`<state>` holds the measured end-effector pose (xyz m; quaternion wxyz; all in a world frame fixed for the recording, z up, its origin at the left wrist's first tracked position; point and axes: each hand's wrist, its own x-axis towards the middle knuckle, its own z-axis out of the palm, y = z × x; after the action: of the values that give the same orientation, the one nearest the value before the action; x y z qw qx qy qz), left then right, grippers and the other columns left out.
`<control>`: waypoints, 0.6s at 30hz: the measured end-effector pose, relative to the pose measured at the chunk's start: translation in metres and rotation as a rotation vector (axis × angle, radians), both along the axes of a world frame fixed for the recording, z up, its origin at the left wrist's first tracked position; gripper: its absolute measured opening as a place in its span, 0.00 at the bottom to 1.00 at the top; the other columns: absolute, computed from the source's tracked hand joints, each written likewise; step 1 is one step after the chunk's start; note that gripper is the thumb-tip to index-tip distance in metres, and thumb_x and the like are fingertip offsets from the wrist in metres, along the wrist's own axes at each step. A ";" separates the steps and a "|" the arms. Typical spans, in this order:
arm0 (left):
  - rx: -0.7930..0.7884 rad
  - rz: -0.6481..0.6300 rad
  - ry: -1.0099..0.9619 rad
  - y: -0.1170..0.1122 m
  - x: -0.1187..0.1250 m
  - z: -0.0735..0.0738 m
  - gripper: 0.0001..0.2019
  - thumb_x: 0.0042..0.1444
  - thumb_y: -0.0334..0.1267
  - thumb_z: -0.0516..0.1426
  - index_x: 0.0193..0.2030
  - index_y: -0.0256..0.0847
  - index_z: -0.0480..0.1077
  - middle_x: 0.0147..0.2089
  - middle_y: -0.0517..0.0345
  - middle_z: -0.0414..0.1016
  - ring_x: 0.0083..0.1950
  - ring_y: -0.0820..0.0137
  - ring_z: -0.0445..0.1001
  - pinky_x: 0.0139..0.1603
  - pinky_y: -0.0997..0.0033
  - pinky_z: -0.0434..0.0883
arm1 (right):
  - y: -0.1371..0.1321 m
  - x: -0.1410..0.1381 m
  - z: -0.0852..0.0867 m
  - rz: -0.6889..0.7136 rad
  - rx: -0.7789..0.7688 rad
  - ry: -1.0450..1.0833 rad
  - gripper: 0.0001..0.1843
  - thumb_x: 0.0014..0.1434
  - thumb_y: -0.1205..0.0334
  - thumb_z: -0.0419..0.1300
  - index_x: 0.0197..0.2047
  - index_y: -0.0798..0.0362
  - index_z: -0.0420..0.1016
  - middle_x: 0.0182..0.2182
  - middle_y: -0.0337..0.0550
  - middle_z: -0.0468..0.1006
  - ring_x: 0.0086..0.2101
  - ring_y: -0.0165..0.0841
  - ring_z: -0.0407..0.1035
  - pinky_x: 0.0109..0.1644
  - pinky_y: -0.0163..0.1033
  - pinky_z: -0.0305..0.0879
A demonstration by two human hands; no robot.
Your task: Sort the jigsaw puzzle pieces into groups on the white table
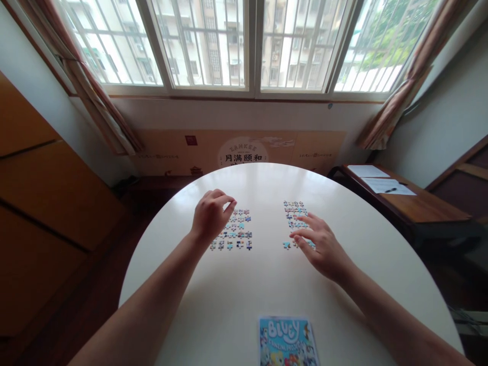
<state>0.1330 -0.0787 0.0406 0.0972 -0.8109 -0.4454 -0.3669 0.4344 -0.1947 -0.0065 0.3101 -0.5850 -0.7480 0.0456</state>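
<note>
Two groups of small jigsaw pieces lie on a round white table point(244, 284). My left hand point(209, 216) hovers over the left group of pieces point(236, 231), thumb and fingers pinched together; whether a piece is between them I cannot see. My right hand point(320, 246) rests on the right group of pieces point(294, 216) with its fingers stretched flat and apart, covering the nearer pieces. A blue puzzle box point(287, 341) with cartoon figures lies at the table's near edge.
A dark wooden side table point(419, 208) with papers point(381, 184) and a pen stands at the right. Wooden cabinets point(46, 203) line the left wall. A barred window point(251, 46) with curtains and a printed board point(244, 150) are behind the table.
</note>
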 end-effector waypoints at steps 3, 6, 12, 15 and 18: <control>-0.085 0.027 0.053 0.000 -0.002 0.000 0.08 0.62 0.36 0.58 0.36 0.41 0.80 0.37 0.53 0.77 0.41 0.62 0.74 0.44 0.62 0.72 | -0.002 -0.004 -0.002 0.007 -0.087 -0.094 0.16 0.68 0.55 0.54 0.45 0.42 0.85 0.67 0.45 0.65 0.71 0.55 0.45 0.69 0.72 0.42; -0.189 0.060 0.114 0.002 -0.005 0.001 0.08 0.60 0.34 0.59 0.36 0.42 0.81 0.37 0.53 0.77 0.40 0.62 0.75 0.43 0.63 0.72 | -0.003 -0.006 0.000 0.011 -0.125 -0.140 0.17 0.67 0.55 0.54 0.45 0.43 0.85 0.70 0.45 0.61 0.72 0.55 0.41 0.70 0.71 0.40; -0.288 0.179 0.153 0.001 -0.009 0.009 0.09 0.61 0.34 0.58 0.38 0.44 0.82 0.38 0.54 0.78 0.40 0.63 0.77 0.41 0.66 0.72 | -0.004 -0.005 0.002 -0.004 -0.162 -0.164 0.17 0.67 0.55 0.54 0.46 0.43 0.86 0.71 0.45 0.58 0.72 0.54 0.39 0.71 0.70 0.38; -0.277 0.274 0.138 0.000 -0.012 0.017 0.10 0.62 0.35 0.57 0.40 0.44 0.82 0.40 0.54 0.79 0.41 0.62 0.77 0.41 0.66 0.72 | -0.005 -0.005 0.003 0.001 -0.180 -0.174 0.18 0.68 0.54 0.53 0.45 0.43 0.86 0.72 0.45 0.57 0.72 0.53 0.38 0.72 0.69 0.37; -0.277 0.360 0.122 0.000 -0.018 0.023 0.11 0.62 0.36 0.56 0.43 0.44 0.82 0.41 0.54 0.80 0.42 0.61 0.78 0.42 0.65 0.72 | -0.005 -0.007 0.003 0.001 -0.182 -0.179 0.18 0.67 0.54 0.54 0.45 0.43 0.86 0.72 0.44 0.57 0.72 0.54 0.38 0.72 0.69 0.37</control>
<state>0.1151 -0.0788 0.0638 0.0756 -0.7446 -0.6224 -0.2293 0.4276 -0.2000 -0.0038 0.1877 -0.6122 -0.7657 0.0612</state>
